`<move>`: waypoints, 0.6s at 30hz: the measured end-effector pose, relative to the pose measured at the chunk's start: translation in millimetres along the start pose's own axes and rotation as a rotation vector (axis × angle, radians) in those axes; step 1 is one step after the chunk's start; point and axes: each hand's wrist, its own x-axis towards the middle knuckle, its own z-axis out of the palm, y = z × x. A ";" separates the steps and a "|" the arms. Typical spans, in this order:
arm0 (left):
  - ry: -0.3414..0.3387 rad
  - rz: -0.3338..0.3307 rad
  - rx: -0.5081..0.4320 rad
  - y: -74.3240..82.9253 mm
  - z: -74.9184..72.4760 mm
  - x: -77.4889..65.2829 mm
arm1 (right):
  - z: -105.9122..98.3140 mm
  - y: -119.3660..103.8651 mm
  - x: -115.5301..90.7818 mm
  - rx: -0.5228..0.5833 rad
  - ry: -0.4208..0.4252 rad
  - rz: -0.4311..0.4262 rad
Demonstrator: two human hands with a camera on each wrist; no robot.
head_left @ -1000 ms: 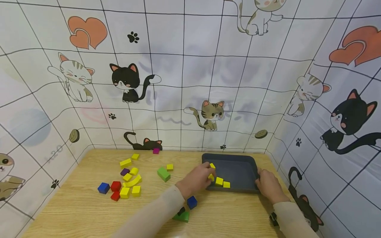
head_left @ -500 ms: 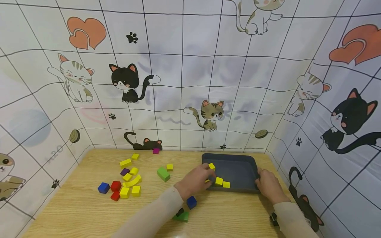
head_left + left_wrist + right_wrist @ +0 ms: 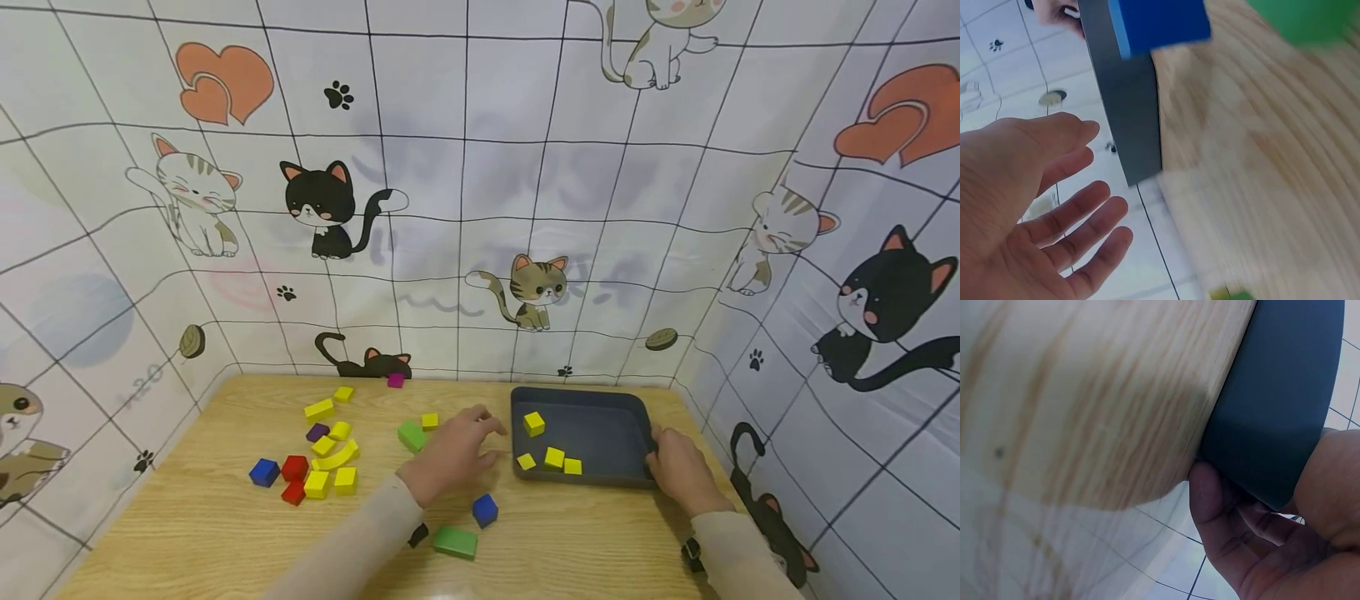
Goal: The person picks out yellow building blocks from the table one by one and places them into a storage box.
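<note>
My left hand (image 3: 453, 450) hovers just left of the dark grey tray (image 3: 611, 433), holding nothing. Its fingers are spread and loosely bent in the left wrist view, apart from the tray wall (image 3: 1127, 112). Inside the tray, towards its left side, lie several yellow blocks, one of them a cube (image 3: 534, 423). With my right hand (image 3: 684, 471) I grip the tray's right rim; thumb and fingers close round its edge in the right wrist view. A light green block (image 3: 412, 435) is partly covered by my left hand, beside a small yellow block (image 3: 430, 422).
Nearer me lie a blue cube (image 3: 485, 510) and a green block (image 3: 455, 542). On the left of the wooden table (image 3: 187, 533) is a loose group of yellow, red, blue and purple blocks, including a curved yellow block (image 3: 337, 457). A magenta block (image 3: 395, 381) lies at the back edge.
My left hand has let go of a yellow block inside the tray and moved left, out over the table. The right hand stays on the rim.
</note>
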 end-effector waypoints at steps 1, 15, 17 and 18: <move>0.000 -0.013 0.006 -4.1 -2.7 -4.0 | -0.1 0.4 -0.2 -0.002 0.003 -0.001; 0.088 -0.159 0.064 -58.5 -47.5 -79.3 | -1.3 -2.1 -4.0 -0.003 0.005 0.007; 0.090 -0.187 0.052 -66.1 -52.9 -92.0 | -0.5 -1.9 -3.1 -0.004 0.006 -0.001; 0.089 -0.203 0.049 -69.6 -55.3 -98.6 | -0.2 -1.9 -2.6 -0.004 0.005 -0.003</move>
